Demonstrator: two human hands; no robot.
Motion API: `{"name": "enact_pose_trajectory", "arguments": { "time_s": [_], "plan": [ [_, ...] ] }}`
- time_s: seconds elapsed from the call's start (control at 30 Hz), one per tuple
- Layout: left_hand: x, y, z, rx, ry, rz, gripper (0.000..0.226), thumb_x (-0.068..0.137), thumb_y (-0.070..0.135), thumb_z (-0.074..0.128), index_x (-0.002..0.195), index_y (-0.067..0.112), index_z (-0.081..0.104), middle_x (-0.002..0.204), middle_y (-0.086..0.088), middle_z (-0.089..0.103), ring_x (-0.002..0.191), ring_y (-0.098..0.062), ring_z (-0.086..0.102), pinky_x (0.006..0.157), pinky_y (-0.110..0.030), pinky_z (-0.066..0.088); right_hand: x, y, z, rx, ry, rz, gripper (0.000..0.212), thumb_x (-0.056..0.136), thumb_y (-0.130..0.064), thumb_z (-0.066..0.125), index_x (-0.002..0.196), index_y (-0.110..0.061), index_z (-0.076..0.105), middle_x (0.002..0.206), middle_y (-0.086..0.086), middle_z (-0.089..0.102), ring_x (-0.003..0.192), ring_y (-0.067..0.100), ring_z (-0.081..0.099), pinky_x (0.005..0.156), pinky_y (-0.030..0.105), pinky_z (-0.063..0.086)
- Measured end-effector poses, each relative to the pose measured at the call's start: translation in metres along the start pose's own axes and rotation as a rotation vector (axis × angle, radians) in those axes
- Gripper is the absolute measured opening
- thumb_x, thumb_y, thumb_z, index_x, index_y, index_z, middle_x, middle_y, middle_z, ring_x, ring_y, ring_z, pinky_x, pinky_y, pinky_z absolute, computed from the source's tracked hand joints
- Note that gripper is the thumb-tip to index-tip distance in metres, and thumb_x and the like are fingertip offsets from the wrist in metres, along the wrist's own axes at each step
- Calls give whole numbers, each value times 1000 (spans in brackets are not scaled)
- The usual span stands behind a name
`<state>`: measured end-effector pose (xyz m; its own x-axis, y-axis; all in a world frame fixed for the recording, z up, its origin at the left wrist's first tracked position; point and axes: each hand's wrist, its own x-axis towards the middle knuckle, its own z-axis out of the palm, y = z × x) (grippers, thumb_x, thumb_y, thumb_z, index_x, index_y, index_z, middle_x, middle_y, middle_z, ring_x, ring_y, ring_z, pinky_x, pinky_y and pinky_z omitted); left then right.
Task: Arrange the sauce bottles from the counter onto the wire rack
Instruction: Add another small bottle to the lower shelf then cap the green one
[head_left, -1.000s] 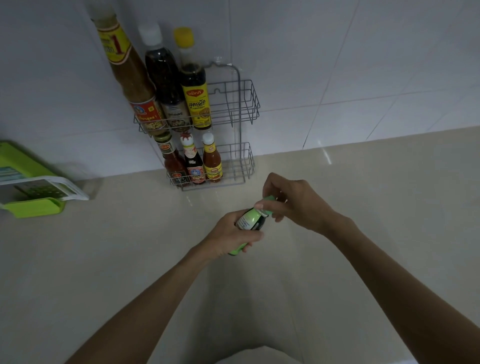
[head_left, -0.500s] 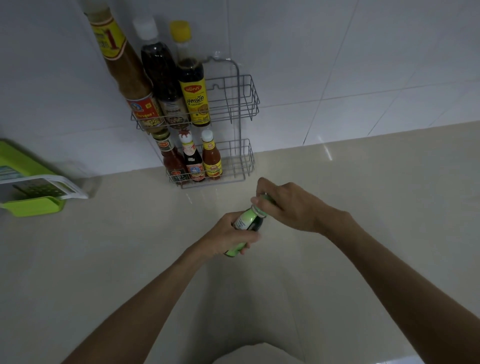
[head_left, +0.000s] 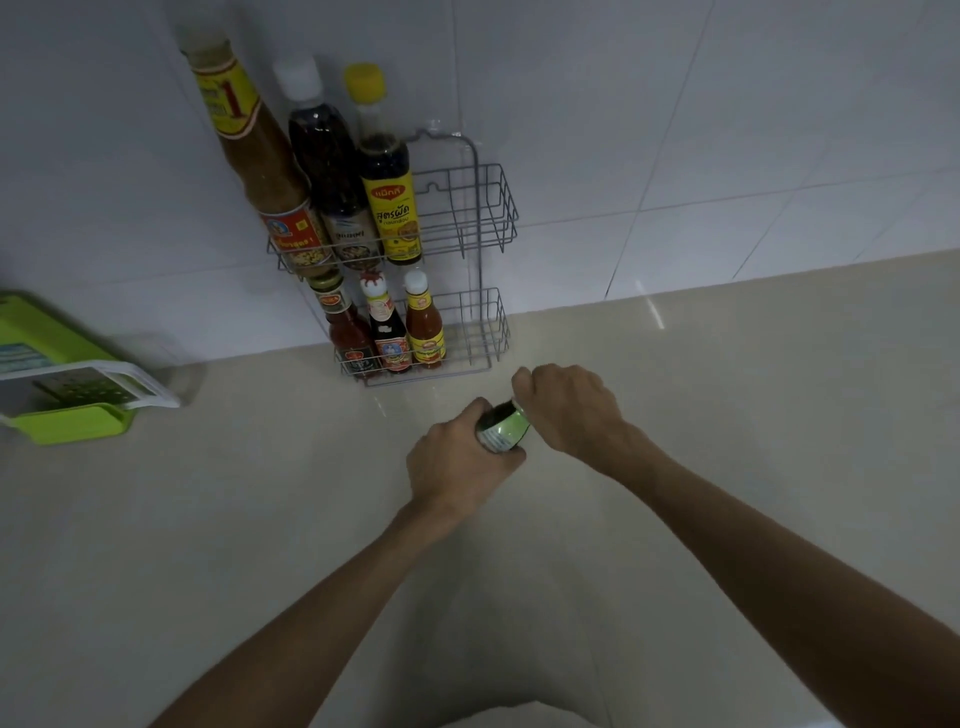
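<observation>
Both hands are being kept on one small bottle (head_left: 503, 427) with a green label, just above the counter (head_left: 727, 415) and in front of the wire rack (head_left: 488, 228). Its lower body is being grasped by the left hand (head_left: 457, 467), and its top end is being covered and gripped by the right hand (head_left: 569, 408), so the cap is hidden. Compared with half a second ago, the bottle is being held more tilted, with its dark shoulder and label now turned up toward the camera, and the hands are being carried a little closer to the rack. The rack is standing against the tiled wall (head_left: 675, 130). Three tall bottles (head_left: 332, 171) are being held in its upper basket and three small bottles (head_left: 387, 327) in its lower basket, all at the left side as before; the right part of each basket is being left free. At the far left, a green and white grater box (head_left: 67, 384) is lying on the counter, unchanged.
</observation>
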<state>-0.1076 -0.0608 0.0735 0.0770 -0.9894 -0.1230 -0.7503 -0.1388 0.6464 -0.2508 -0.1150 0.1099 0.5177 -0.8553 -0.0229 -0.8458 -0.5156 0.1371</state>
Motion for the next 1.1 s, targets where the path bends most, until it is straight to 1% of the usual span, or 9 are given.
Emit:
{"name": "enact_pose_trajectory", "arguments": {
  "time_s": [0.1,0.23,0.4,0.53,0.67,0.73,0.87,1.0,1.1],
  "plan": [
    [-1,-8,0,-186,-94,3,23,72,35,75,90,29,61,68,8,64,58,-11,60,50,-26,48,2,1,-10,456,-245,10,55,102,-22,42,150,-13,18,106,20,59,79,29,57,65,37,46],
    [3,-14,-11,-414,-234,26,21,69,25,76,86,31,66,68,6,65,55,-12,60,50,-32,52,-5,18,-30,937,-430,10,35,100,-48,31,112,-18,44,80,11,66,63,19,54,60,34,48],
    [5,-17,-7,-222,-181,61,27,65,40,72,89,32,63,75,5,69,67,-12,66,63,-38,55,-5,11,-21,425,-158,6,70,88,-70,13,71,-13,50,60,4,49,55,19,48,62,34,44],
    [2,-20,-6,-278,-174,80,26,65,38,73,88,29,64,74,3,69,65,-16,66,62,-43,56,-10,15,-21,823,-278,-11,46,95,-60,28,97,-17,45,66,4,56,62,21,54,62,39,47],
    [1,-19,-4,-134,-112,105,31,66,43,71,94,32,63,77,7,70,69,-11,67,63,-35,56,-10,3,-14,496,-119,52,68,93,-66,15,88,-11,53,69,4,53,63,23,51,63,36,41],
    [0,-21,-2,-172,-122,101,31,64,44,70,92,32,63,75,6,70,66,-12,66,62,-39,57,-9,3,-23,461,-209,25,76,88,-71,8,91,-11,54,68,3,53,62,20,54,66,35,43],
    [1,-23,-3,-318,-122,117,24,68,35,75,88,30,64,75,4,68,64,-11,64,60,-38,55,-5,15,-32,915,-405,0,39,96,-57,31,104,-19,41,77,4,61,64,17,55,57,30,46],
    [3,-23,-1,-249,-73,151,28,68,42,72,91,31,61,74,8,68,65,-10,65,61,-37,56,-2,9,-26,495,-152,-20,67,88,-71,17,86,-13,50,63,0,55,59,18,54,58,32,42],
    [1,-22,0,-275,-27,122,33,67,46,71,95,31,62,76,6,70,67,-11,67,63,-41,57,-4,9,-24,578,-178,-2,54,90,-68,19,100,-19,42,65,-5,54,54,11,50,52,27,37]
  ]
}}
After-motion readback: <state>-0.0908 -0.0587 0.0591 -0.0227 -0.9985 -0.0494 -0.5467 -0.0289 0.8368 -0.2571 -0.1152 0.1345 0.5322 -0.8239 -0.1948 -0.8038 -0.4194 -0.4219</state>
